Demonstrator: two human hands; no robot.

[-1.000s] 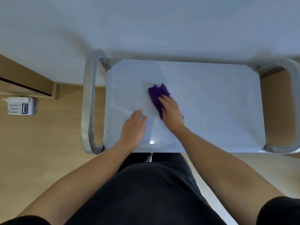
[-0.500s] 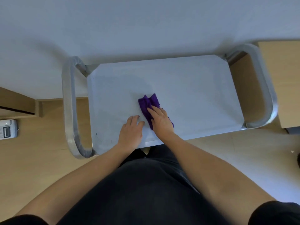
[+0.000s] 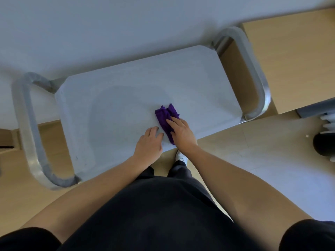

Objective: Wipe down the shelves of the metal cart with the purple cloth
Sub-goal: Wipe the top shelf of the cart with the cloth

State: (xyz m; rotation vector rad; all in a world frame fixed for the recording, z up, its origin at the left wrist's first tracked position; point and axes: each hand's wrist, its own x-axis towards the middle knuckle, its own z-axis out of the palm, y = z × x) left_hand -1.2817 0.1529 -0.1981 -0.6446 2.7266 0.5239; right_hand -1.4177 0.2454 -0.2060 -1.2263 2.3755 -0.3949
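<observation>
While the wall (image 3: 126, 24) fills the view from 10 to 1 o'clock, the cart (image 3: 208, 84) stands skewed against it, with its far long edge close to the wall and its near long edge toward the person at 6. Floor (image 3: 262, 156) lies open from 3 to 5 o'clock and again at 8. A wooden cabinet (image 3: 290, 60) at 2 o'clock sits just beside the right handle (image 3: 253, 69); the left handle (image 3: 27, 124) loops out at 9. The top shelf (image 3: 117, 109) is bare from its middle to its 9 o'clock end. The cloth (image 3: 164, 115), bunched, lies on the shelf right of centre, its tail almost at the near edge. The right hand (image 3: 182, 132) presses it down with fingers straight, not clenched. The left hand (image 3: 148, 144) rests released on the shelf just beside the cloth, at its 8 o'clock, with the wrist over the near edge. A white shoe (image 3: 180, 156) shows below that edge.
</observation>
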